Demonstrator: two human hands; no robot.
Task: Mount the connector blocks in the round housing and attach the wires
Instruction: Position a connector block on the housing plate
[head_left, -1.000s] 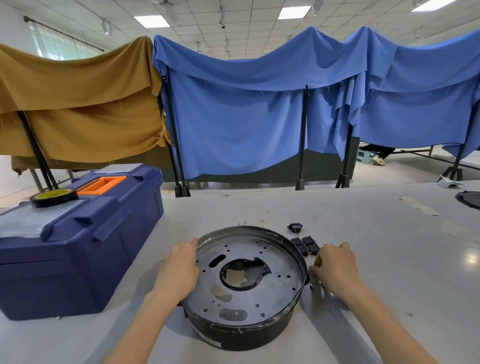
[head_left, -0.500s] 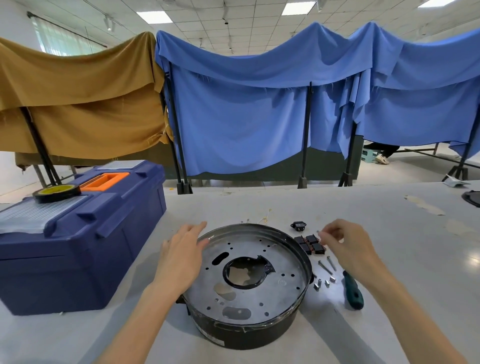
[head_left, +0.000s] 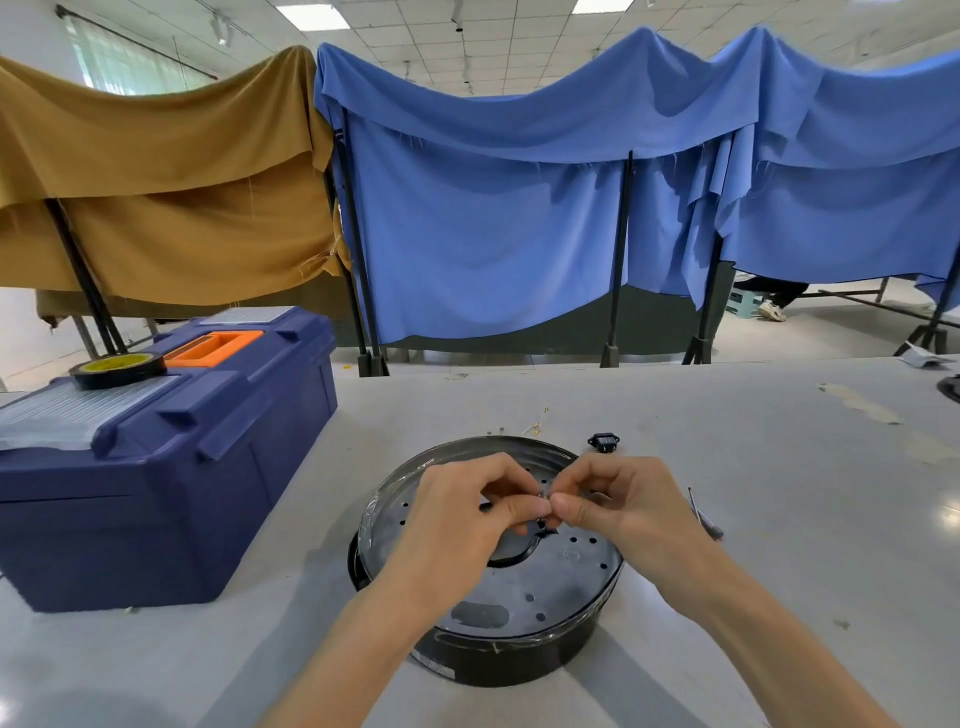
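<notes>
- Navy blue plastic toolbox (head_left: 156, 467) is sitting at the far left of the pale grey table (head_left: 753, 467), lid closed, with an orange handle recess (head_left: 215, 347) on top.
- Black tape roll with yellow core (head_left: 118, 370) is lying flat on the toolbox lid, near the orange recess.
- Mustard-brown cloth (head_left: 156, 171) is hanging over black stands behind the toolbox. Blue cloth (head_left: 493, 218) is hanging beside it and running to the right edge.
- Round black metal housing (head_left: 519, 597) is sitting on the table at centre, open side up. Its perforated floor plate and big central cut-out are showing. It is right of the toolbox, not touching it.
- Left hand (head_left: 457, 525) is hovering over the housing, fingers curled, thumb and forefinger pinching a tiny shiny piece (head_left: 543, 500).
- That piece is being held above the housing's central cut-out; too small to say what it is.
- Short yellowish wire scraps (head_left: 537, 427) are lying on the table just beyond the housing's far rim.
- Right hand (head_left: 623, 506) is meeting the left one over the housing, fingers curled, thumb and fingertips pinching the same tiny piece from the other side.
- Small black connector block (head_left: 604, 442) is lying on the table just beyond the housing's far-right rim, apart from both hands.
- Thin dark rod-like tool (head_left: 704, 514) is lying on the table just right of the right hand; cannot tell what it is.
- Dark round object (head_left: 950, 387) is sitting at the table's right edge, cut off by the frame.
</notes>
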